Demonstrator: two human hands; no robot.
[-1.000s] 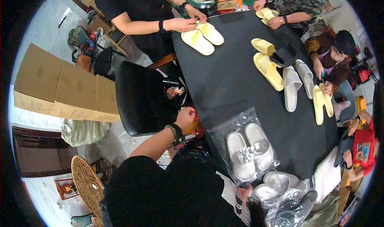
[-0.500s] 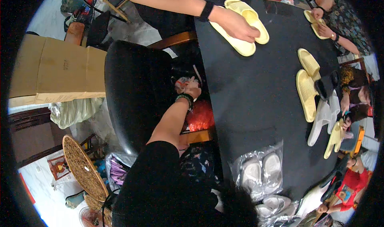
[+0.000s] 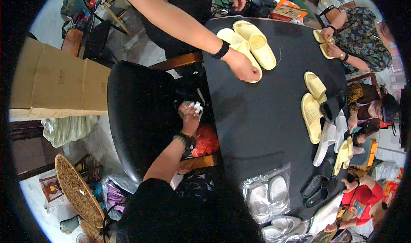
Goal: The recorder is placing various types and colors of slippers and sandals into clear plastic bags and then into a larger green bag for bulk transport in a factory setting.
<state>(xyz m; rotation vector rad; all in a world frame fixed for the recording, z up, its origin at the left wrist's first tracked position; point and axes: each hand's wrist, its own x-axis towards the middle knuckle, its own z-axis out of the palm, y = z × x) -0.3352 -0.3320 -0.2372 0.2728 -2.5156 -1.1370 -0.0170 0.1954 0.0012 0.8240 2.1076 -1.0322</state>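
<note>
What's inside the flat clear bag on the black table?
Two pale slippers, side by side, tops up, show through the clear bag. Their undersides and the black table directly beneath are covered.

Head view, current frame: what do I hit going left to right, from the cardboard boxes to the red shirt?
Cardboard boxes → black chair back → left hand → bagged pale slippers → black slippers → red shirt.

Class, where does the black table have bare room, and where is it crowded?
The black table is bare across its middle, between the far yellow slippers, the yellow slippers right of centre and the bagged slippers. It is crowded along the right side, with pale slippers and black slippers.
</note>
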